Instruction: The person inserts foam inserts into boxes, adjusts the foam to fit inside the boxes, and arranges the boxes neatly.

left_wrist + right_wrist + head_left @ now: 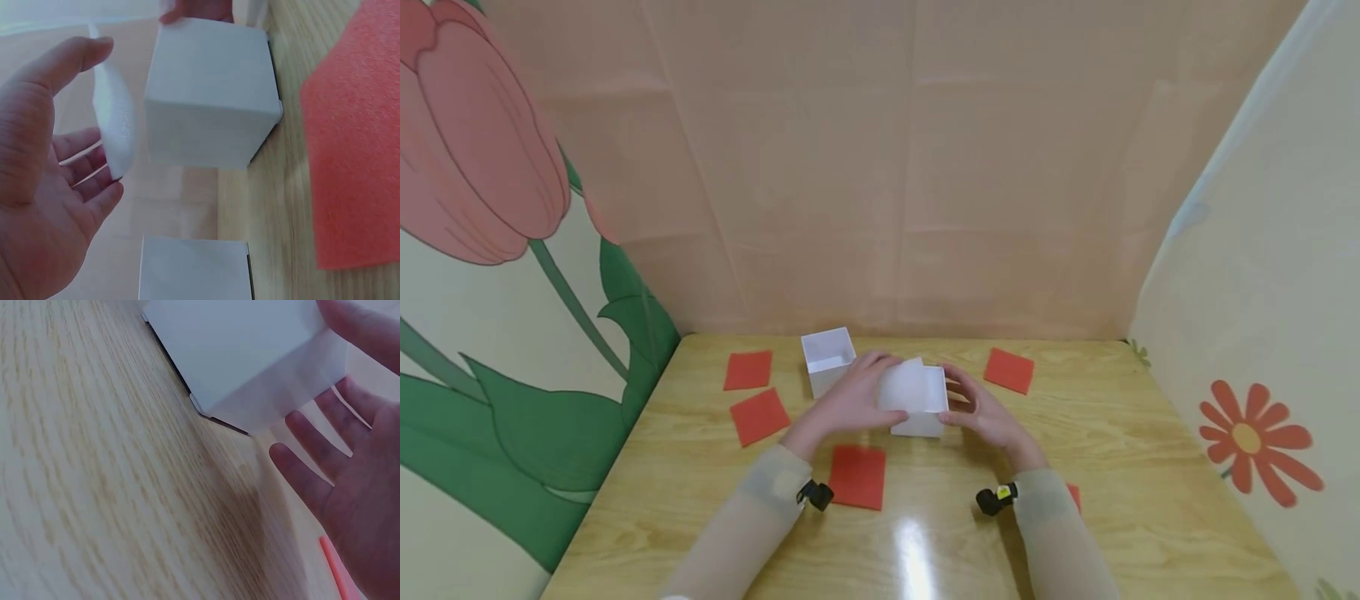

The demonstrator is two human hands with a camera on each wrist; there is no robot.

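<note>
A thin, slightly bowed white foam sheet is pinched between the thumb and fingers of my left hand, over the open top of a white box. Seen from the left wrist, the sheet stands apart from the box wall. My right hand grips that box at its right side, thumb on the near face and fingers round toward the far side. The right wrist view shows the box's lower edge close to the table. Inside the box, most is hidden by the sheet.
A second open white box stands behind my left hand. Several red square sheets lie around: two at the left, one in front, one at the back right, one partly under the right forearm. Curtains border the wooden table.
</note>
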